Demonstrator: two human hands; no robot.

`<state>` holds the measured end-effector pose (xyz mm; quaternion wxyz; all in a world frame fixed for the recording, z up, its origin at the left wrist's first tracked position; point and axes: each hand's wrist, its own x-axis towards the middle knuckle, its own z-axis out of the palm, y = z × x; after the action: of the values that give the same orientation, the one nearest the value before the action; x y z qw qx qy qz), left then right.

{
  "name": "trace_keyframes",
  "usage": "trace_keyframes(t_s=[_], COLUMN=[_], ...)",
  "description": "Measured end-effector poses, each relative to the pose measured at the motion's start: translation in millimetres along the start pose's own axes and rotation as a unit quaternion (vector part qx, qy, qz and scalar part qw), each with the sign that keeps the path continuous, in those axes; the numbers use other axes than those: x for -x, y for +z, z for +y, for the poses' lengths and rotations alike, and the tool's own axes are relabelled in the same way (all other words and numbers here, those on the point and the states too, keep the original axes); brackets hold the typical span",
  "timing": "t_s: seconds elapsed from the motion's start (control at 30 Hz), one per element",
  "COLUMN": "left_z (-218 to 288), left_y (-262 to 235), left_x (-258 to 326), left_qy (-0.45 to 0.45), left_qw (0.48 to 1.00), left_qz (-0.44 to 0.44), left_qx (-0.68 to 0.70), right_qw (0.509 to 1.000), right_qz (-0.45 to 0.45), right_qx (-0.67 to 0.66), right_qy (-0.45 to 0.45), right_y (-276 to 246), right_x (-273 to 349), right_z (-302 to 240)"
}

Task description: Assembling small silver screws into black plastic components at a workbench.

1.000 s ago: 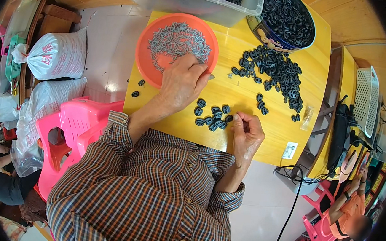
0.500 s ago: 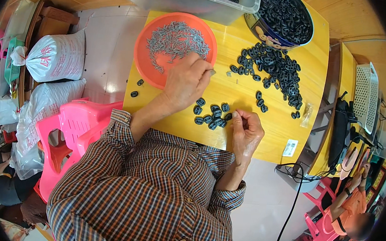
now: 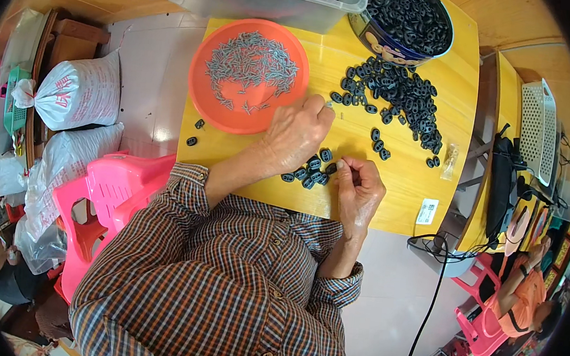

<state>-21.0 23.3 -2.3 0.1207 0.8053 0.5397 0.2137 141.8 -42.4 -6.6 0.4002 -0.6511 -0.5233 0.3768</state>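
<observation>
My left hand (image 3: 299,132) is closed in a pinch just right of the orange-red bowl (image 3: 200,106), which holds many small grey metal pieces (image 3: 247,63), too fine to name. A bit of grey shows at its fingertips. My right hand (image 3: 360,193) rests by the table's near edge, thumb and forefinger pinched at a black oval two-holed piece (image 3: 331,169), which looks like a cord lock. Beside it, between my hands, lies a small cluster of the same black pieces (image 3: 310,173). Three more (image 3: 379,144) lie in a row beyond my right hand.
A larger heap of black pieces (image 3: 410,104) spreads over the yellow table (image 3: 405,195). Behind stand a round tin (image 3: 378,42) and a clear plastic bin (image 3: 259,5), both filled with them. A pink chair (image 3: 104,186) and white sacks (image 3: 79,92) stand left; a cable (image 3: 425,316) hangs right.
My left hand has moved right, off the metal pieces and out past the bowl's rim, still pinched. My right hand stays at the black piece. The whole view has shifted slightly.
</observation>
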Motion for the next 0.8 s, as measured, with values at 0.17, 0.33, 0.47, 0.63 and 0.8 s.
trace_keyframes(t_s=[0.17, 0.33, 0.47, 0.63, 0.8], left_z=[3.3, 2.3, 7.2, 3.7, 6.6], left_y=[3.5, 14.1, 14.6, 19.1, 20.1], left_x=[-3.0, -9.0, -14.7, -17.2, -20.2], left_qy=[0.021, 0.016, 0.002, 0.006, 0.006], left_qw=[0.998, 0.997, 0.997, 0.997, 0.997], left_qz=[0.016, 0.015, -0.010, -0.006, 0.002], left_qx=[0.051, 0.070, 0.081, 0.080, 0.082], right_qw=[1.000, 1.000, 1.000, 1.000, 1.000], right_qz=[0.004, 0.004, 0.009, 0.007, 0.009], right_qx=[-0.001, -0.008, -0.006, -0.002, -0.011], right_qy=[0.000, -0.010, -0.011, -0.013, -0.008], right_y=[-0.3, -0.6, -1.7, -1.4, -2.5], right_x=[-0.4, -0.6, -0.5, -0.6, -0.2], right_z=[0.9, 3.0, 1.2, 1.1, 4.1])
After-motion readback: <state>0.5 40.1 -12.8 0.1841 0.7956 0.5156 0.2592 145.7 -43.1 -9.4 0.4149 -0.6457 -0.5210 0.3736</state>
